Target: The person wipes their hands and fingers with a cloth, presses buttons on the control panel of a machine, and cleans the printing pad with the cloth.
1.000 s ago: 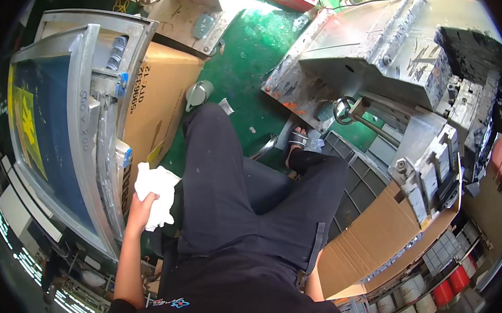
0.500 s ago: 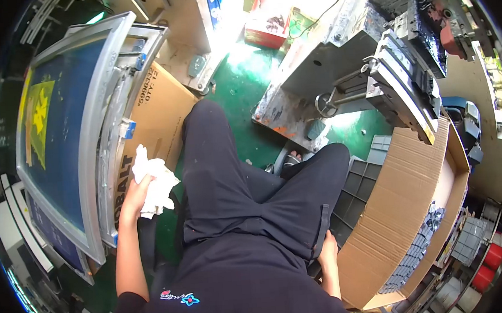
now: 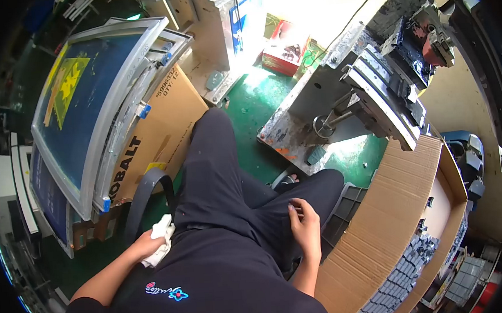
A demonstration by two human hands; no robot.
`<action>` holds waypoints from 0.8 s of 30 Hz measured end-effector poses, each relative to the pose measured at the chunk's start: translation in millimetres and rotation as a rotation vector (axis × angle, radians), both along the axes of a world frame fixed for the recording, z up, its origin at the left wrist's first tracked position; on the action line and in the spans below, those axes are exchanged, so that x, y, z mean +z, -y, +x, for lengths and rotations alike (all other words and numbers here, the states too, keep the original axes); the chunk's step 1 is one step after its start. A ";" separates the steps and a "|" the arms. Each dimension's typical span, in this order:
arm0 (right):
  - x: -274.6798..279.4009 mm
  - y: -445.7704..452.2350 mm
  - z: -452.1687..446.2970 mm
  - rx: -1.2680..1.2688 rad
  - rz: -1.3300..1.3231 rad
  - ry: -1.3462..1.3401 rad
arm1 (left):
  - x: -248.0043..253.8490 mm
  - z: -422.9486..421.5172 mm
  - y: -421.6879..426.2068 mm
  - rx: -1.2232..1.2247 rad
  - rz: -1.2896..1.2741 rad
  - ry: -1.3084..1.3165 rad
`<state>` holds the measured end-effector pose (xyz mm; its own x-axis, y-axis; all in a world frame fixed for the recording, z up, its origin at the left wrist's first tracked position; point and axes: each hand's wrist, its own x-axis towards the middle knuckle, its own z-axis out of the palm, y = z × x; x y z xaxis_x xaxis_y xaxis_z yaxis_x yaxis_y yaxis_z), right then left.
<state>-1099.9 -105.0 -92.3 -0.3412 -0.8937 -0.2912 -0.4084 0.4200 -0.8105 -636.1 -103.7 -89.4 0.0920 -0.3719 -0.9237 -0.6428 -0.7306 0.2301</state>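
Note:
A crumpled white cloth (image 3: 162, 235) is gripped in my left hand (image 3: 148, 245), beside my hip at the left, near a dark curved armrest (image 3: 158, 179). My right hand (image 3: 305, 225) is over my right thigh, its fingers curled loosely and apart, with nothing seen in it. To the right of that hand stands an open cardboard box (image 3: 382, 205) holding many small grey pieces (image 3: 401, 271) stacked in rows.
Framed screens (image 3: 99, 103) lean against a printed carton (image 3: 167, 127) at the left. A machine with a handwheel (image 3: 323, 126) stands ahead on the right. Beyond it is a red box (image 3: 282, 61) on the green floor (image 3: 253, 102). A grey crate (image 3: 342, 211) sits beside my right leg.
My left hand has drawn back toward my body with the cloth. My right hand has come up from beside my hip to above my thigh. The view has shifted, showing more of the box's contents.

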 end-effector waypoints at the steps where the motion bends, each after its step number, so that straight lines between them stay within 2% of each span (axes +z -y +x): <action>1: -10.2 6.7 3.7 0.006 0.007 0.024 | 8.0 -0.2 -1.1 -0.087 0.146 0.072; 4: -34.6 19.4 12.5 0.078 -0.036 0.116 | 21.7 -10.9 -8.1 -0.596 0.107 0.257; 5: -40.4 21.6 14.0 0.107 -0.034 0.151 | 14.6 -15.8 -12.5 -0.729 0.090 0.270; 6: -49.5 22.1 15.6 0.128 -0.035 0.178 | -14.6 1.9 -26.9 -0.801 0.014 0.263; 8: -55.4 21.7 16.9 0.139 -0.012 0.132 | -38.5 22.7 -36.7 -0.732 -0.150 0.158; 10: -56.8 20.9 14.9 0.135 0.017 0.030 | -35.5 15.0 -33.1 -0.621 -0.240 0.085; 11: -57.2 22.3 13.8 0.109 0.023 0.036 | -21.6 2.0 -30.2 -0.455 -0.268 0.036; 13: -56.1 24.0 11.5 0.020 0.040 0.077 | -66.1 29.2 -50.7 -0.178 -0.387 -0.180; 16: -69.0 22.6 4.4 -0.022 0.110 0.060 | -107.6 59.7 -36.7 -0.256 -0.382 -0.111; 21: -77.8 21.3 -8.0 -0.050 0.198 -0.003 | -59.6 15.7 23.3 -0.533 -0.240 0.134; 23: -78.5 19.9 -13.8 -0.046 0.201 -0.057 | 9.7 -27.3 47.5 -0.711 -0.199 0.208; 24: -78.6 17.2 -14.5 -0.043 0.176 -0.081 | 59.6 -60.9 62.9 -0.801 -0.205 0.205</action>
